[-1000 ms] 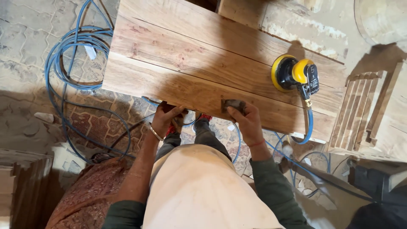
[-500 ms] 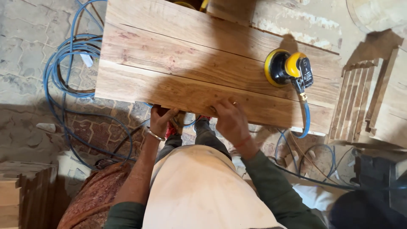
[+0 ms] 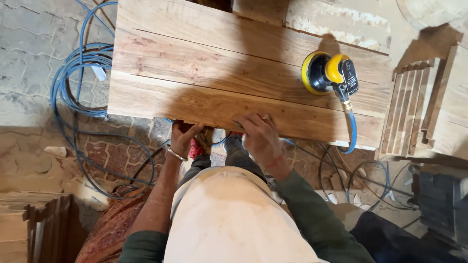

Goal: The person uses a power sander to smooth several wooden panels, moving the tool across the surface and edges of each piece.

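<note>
A wide wooden panel (image 3: 229, 73) made of glued planks lies flat in front of me. My left hand (image 3: 183, 138) grips its near edge from below, fingers curled under the wood. On the near plank my right hand (image 3: 260, 137) lies palm down, pressing the top surface by the edge. A yellow and black round sander (image 3: 327, 73) rests on the panel's right part, its blue hose (image 3: 352, 132) running off the near edge.
Coiled blue air hose (image 3: 73, 92) lies on the patterned paved floor at the left. Stacked narrow wooden slats (image 3: 409, 107) stand at the right, more boards (image 3: 29, 224) at the lower left. Black cables (image 3: 351, 175) trail under the panel.
My right hand has shifted from gripping something at the panel's edge to lying flat on top of the near plank. The left hand stays under the edge. The view has drifted slightly.
</note>
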